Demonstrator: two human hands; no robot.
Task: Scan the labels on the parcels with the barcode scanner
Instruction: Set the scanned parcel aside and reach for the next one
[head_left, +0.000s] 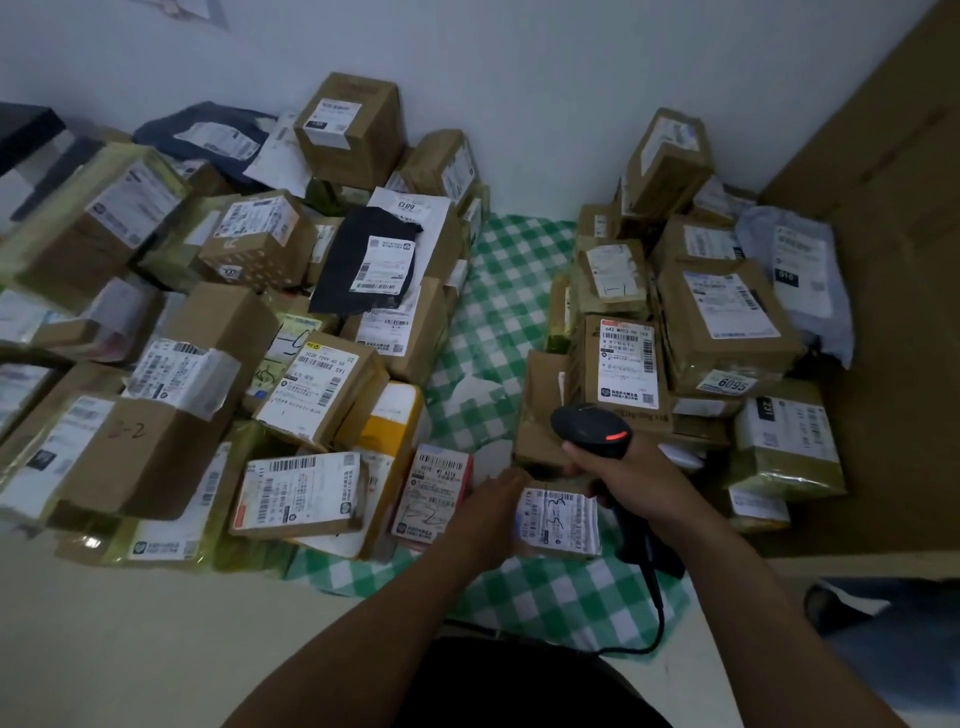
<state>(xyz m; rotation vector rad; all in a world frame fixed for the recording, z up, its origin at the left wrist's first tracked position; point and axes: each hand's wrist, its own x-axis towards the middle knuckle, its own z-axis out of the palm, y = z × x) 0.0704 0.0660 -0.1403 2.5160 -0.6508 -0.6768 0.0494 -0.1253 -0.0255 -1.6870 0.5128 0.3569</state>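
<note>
Right hand (636, 486) grips scanner (592, 428); left hand (491, 512) holds labelled parcel (561, 519).

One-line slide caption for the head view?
Left hand holds small labelled cardboard parcel; right hand grips black barcode scanner beside it.

**Location: makeshift parcel-sorting spot, corner of a plain room**

Two heaps of parcels, the left heap (208, 338) and the right heap (691, 312): cardboard boxes and poly mailers, each with a printed barcode shipping label. Some carry marker codes ("2-2", "3-3") or number stickers ("6095"). Both heaps sit on a green-and-white checked cloth (498, 312) spread over a pale floor (130, 649), the cloth's far edge against a white wall (519, 78). A large brown cardboard sheet (893, 260) runs along the cloth's right edge. A corded barcode scanner (592, 428) is in hand, red light on.
</note>
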